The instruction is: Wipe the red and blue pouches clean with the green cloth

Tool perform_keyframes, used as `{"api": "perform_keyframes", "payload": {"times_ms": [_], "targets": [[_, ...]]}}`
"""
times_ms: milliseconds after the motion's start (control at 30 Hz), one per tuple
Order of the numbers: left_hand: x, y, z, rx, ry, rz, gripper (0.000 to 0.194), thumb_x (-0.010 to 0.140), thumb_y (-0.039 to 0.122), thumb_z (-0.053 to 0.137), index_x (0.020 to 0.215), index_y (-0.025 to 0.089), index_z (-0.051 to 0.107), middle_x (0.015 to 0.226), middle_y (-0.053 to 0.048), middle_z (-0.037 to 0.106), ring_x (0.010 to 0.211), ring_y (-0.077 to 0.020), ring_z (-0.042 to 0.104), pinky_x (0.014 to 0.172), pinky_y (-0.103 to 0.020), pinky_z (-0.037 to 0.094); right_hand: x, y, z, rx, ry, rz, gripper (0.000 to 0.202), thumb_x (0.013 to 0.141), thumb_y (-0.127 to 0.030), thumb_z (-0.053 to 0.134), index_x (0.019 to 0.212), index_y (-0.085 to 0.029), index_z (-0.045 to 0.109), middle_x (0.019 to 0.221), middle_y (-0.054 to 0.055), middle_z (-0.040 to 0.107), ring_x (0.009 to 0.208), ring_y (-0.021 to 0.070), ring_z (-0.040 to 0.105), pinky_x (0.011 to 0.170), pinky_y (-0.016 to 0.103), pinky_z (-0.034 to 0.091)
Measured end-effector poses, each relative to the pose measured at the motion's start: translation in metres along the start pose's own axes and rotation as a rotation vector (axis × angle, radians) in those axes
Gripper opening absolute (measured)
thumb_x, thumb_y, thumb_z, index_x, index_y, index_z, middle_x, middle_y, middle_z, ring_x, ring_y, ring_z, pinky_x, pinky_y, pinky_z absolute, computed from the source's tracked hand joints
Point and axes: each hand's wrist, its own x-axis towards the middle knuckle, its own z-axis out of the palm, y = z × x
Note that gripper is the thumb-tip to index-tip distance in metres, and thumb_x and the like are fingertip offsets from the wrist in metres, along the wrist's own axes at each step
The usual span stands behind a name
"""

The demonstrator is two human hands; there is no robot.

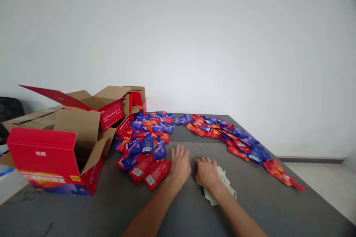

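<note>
With the spread left hand (180, 167) left of the pale cloth (225, 182), the right hand (206, 172) on it, grip unclear, should press evenly.

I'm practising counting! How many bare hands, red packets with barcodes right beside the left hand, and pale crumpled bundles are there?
Bare hands: 2 (left hand, right hand)
Red barcode packets beside the left hand: 2
Pale crumpled bundle: 1
Total: 5
</note>
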Motion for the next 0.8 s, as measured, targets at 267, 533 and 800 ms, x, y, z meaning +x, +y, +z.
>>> {"api": "perform_keyframes", "payload": {"times_ms": [267, 533, 800], "targets": [[0.022, 0.039, 0.016, -0.036, -0.04, 0.048, 0.049, 0.086, 0.02, 0.05, 0.134, 0.015, 0.057, 0.149, -0.019, 0.046, 0.144, -0.0351, 0.032, 0.118, -0.055, 0.02, -0.003, 0.042, -0.021, -0.002, 0.01, 0.111, 0.023, 0.089, -0.027, 0.052, 0.094, -0.017, 0.072, 0.107, 0.017, 0.069, 0.108, 0.0315, 0.058, 0.092, 0.047, 0.037], [0.088, 0.017, 0.032, -0.047, -0.04, -0.032, 0.049, 0.09, 0.028, 0.048, 0.138, 0.017, 0.054, 0.15, -0.019, 0.046, 0.141, -0.0357, 0.035, 0.115, -0.055, 0.024, 0.082, 0.037, -0.017, 0.135, 0.161, 0.138, 0.036, 0.093, -0.028, 0.048, 0.127, -0.022, 0.062, 0.137, 0.014, 0.053, 0.12, 0.0285, 0.052, 0.094, 0.039, 0.042], [0.186, -0.03, 0.072, -0.065, -0.067, -0.116, 0.051, 0.092, 0.033, 0.045, 0.142, 0.022, 0.051, 0.153, -0.018, 0.041, 0.142, -0.0384, 0.033, 0.114, -0.06, 0.023, 0.199, 0.053, 0.019, 0.145, 0.212, 0.155, 0.041, 0.097, -0.026, 0.039, 0.132, -0.018, 0.058, 0.136, 0.017, 0.053, 0.12, 0.0292, 0.051, 0.101, 0.04, 0.037]]}}
